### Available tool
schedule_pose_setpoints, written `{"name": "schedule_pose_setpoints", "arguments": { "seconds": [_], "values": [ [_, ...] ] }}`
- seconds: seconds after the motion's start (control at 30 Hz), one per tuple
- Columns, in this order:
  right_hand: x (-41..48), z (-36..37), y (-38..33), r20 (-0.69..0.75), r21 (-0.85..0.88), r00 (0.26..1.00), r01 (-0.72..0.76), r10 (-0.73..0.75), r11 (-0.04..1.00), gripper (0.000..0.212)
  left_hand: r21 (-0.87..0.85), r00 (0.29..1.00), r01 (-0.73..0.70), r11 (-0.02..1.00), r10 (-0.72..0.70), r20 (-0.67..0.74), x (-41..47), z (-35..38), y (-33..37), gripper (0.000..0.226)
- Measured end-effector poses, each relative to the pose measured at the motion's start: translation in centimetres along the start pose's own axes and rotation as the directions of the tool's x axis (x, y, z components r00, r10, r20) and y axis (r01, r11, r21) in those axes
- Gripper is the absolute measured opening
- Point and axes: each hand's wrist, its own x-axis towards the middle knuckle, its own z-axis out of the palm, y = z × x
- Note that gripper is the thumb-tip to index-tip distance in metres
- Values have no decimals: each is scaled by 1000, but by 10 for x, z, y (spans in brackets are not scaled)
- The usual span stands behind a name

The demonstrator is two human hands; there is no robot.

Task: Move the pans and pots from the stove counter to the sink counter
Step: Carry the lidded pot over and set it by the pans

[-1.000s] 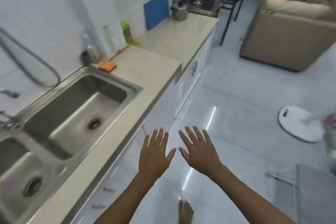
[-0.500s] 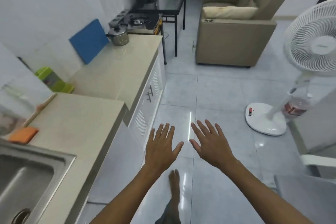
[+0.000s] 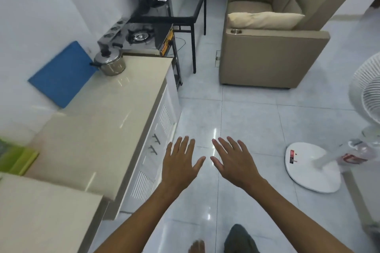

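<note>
A steel pot (image 3: 110, 63) with a lid and black knob stands at the far end of the beige counter (image 3: 107, 113), beside the gas stove (image 3: 139, 36). My left hand (image 3: 180, 165) and my right hand (image 3: 233, 162) hover side by side over the floor, palms down, fingers spread, holding nothing. Both are well short of the pot, to its right and nearer to me. The sink is out of view.
A blue cutting board (image 3: 61, 74) leans on the wall left of the pot. A green container (image 3: 16, 158) sits at the left edge. A beige armchair (image 3: 273, 47), a black glass table (image 3: 185, 8) and a white standing fan (image 3: 312, 167) border the tiled floor.
The view has swung from the sink towards the stove end, and the pot and stove have come closer. Both hands stay open and spread in front of me.
</note>
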Motion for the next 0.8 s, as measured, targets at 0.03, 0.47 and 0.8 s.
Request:
{"name": "schedule_pose_setpoints", "arguments": {
  "seconds": [0.03, 0.47, 0.8],
  "values": [
    [22, 2, 17, -4, 6, 1000, 4, -4, 1000, 60, 4, 1000, 2, 1000, -2, 12, 27, 5, 1, 76],
    [364, -23, 184, 39, -32, 945, 325, -323, 945, 59, -39, 924, 379, 925, -380, -33, 320, 19, -4, 87],
    [598, 1, 112, 29, 9, 810, 586, -586, 811, 57, -56, 724, 670, 741, -668, -171, 424, 24, -142, 63]
  ]
}}
